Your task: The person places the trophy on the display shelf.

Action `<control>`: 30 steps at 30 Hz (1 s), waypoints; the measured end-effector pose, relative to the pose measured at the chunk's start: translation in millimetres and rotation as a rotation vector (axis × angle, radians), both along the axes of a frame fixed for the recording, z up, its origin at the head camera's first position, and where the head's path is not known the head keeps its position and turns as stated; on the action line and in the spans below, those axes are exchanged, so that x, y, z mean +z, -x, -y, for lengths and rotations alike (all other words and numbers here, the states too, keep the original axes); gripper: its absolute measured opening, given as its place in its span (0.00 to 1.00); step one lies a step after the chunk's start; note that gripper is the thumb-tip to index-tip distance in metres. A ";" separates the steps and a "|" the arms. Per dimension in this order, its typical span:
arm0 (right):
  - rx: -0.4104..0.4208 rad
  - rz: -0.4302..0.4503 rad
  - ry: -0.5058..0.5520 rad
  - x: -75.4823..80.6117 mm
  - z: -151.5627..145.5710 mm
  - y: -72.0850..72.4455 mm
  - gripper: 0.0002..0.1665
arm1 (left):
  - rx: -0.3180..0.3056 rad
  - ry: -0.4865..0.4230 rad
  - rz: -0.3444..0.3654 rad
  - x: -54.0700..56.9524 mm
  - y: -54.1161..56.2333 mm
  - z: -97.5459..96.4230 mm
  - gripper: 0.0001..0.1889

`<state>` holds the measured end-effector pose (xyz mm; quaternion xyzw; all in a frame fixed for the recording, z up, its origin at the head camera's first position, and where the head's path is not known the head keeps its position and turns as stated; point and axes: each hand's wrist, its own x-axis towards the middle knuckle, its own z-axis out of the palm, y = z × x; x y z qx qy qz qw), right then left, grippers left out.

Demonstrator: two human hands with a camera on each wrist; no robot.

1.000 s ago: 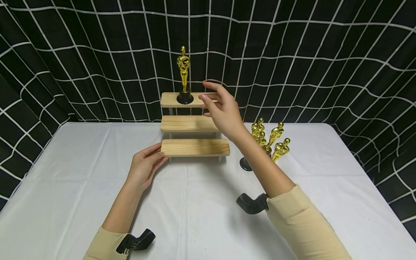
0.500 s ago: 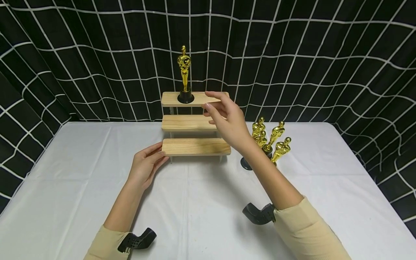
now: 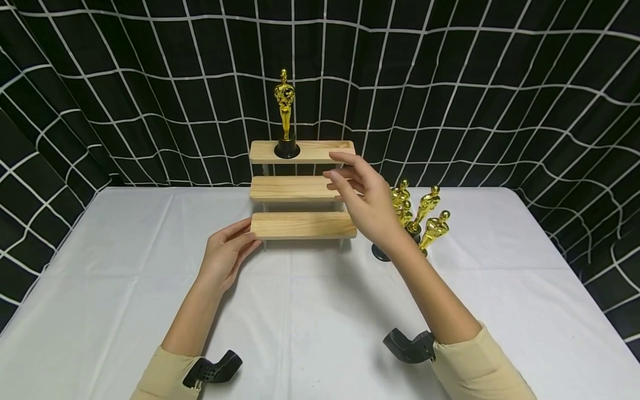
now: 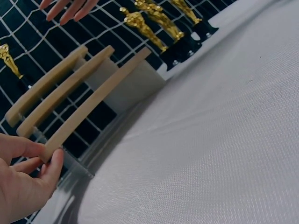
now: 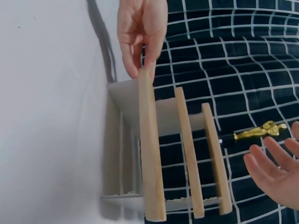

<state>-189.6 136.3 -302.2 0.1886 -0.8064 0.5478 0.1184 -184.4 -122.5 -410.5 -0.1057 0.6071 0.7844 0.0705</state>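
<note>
A three-tier wooden display stand with pale side supports stands at the back of the table. My left hand pinches the left end of its lowest shelf between thumb and fingers. One gold statuette on a black base stands upright on the top shelf, left of its middle. My right hand is in the air over the stand's right side, fingers loosely bent and holding nothing. Several more gold statuettes are grouped on the table to the right of the stand, partly hidden by the right hand and forearm.
A white cloth covers the table. Behind it and along both sides hangs a black curtain with a white grid. Each sleeve cuff carries a black camera mount.
My right hand has drawn back from beside the top-shelf statuette, moving right and down toward me. The left hand keeps its hold on the lowest shelf, and the statuette stays where it stood.
</note>
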 end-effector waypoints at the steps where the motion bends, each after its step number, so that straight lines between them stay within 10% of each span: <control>1: -0.001 -0.005 0.000 -0.5 -1.4 -1.3 0.23 | 0.001 0.001 0.000 0.1 -0.1 0.0 0.27; 30: -0.046 0.029 0.028 -20.2 -17.8 -36.9 0.22 | 0.001 -0.012 -0.011 -0.8 -0.1 0.0 0.26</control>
